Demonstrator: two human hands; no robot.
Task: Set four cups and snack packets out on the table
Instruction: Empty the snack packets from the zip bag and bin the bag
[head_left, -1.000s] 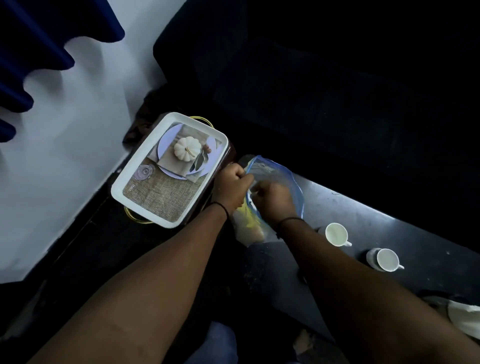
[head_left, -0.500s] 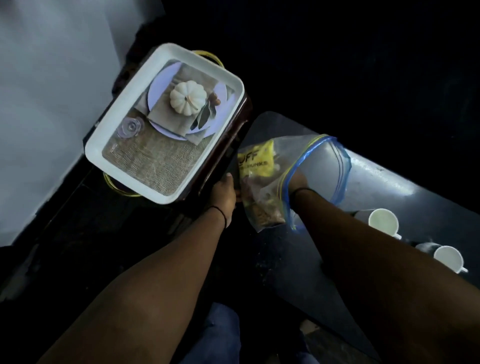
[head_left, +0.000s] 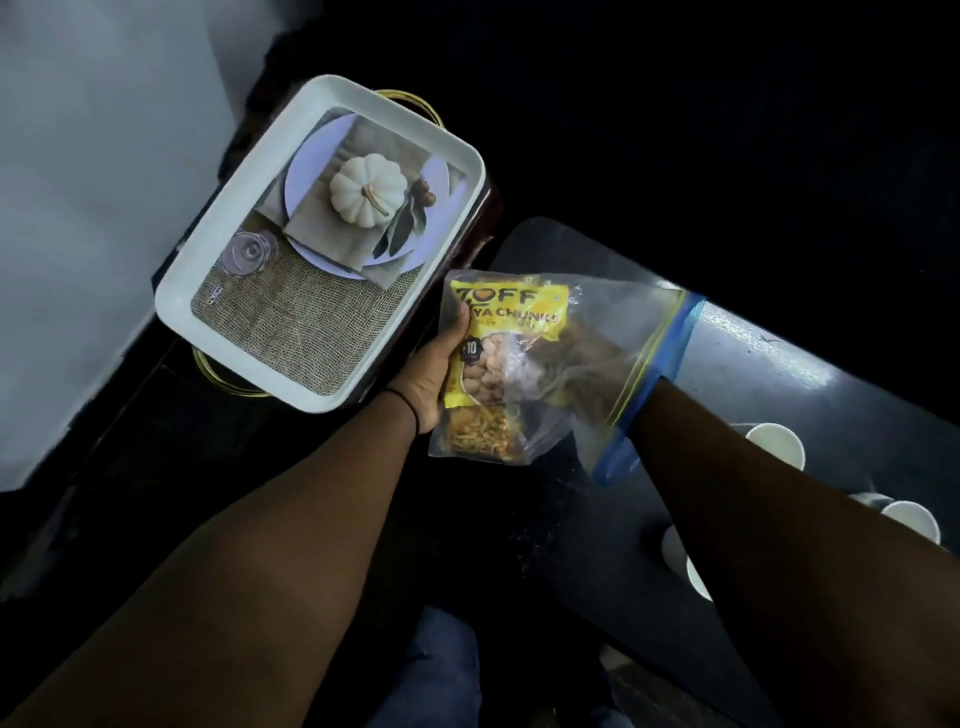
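A clear zip bag (head_left: 613, 332) with a blue seal is held up over the left end of the dark table (head_left: 769, 364). Inside it I see a yellow snack packet (head_left: 506, 338) and a second packet of orange snacks (head_left: 480, 434) below it. My left hand (head_left: 434, 371) grips the bag's closed bottom end from the left. My right hand (head_left: 582, 374) is deep inside the bag through its mouth, blurred behind the plastic; whether it grips a packet is unclear. Three white cups (head_left: 776, 441) (head_left: 911, 519) (head_left: 685, 564) stand on the table, partly hidden by my right forearm.
A white tray (head_left: 208, 270) with a printed pumpkin picture lies on a dark stand with gold handles, just left of the bag. A pale wall (head_left: 78, 182) runs along the left. My knees in blue jeans (head_left: 441, 670) show at the bottom.
The bag has been lifted and turned flat toward me, showing the packets. My right hand has gone deeper into it. A third cup has come into view as the camera moved.
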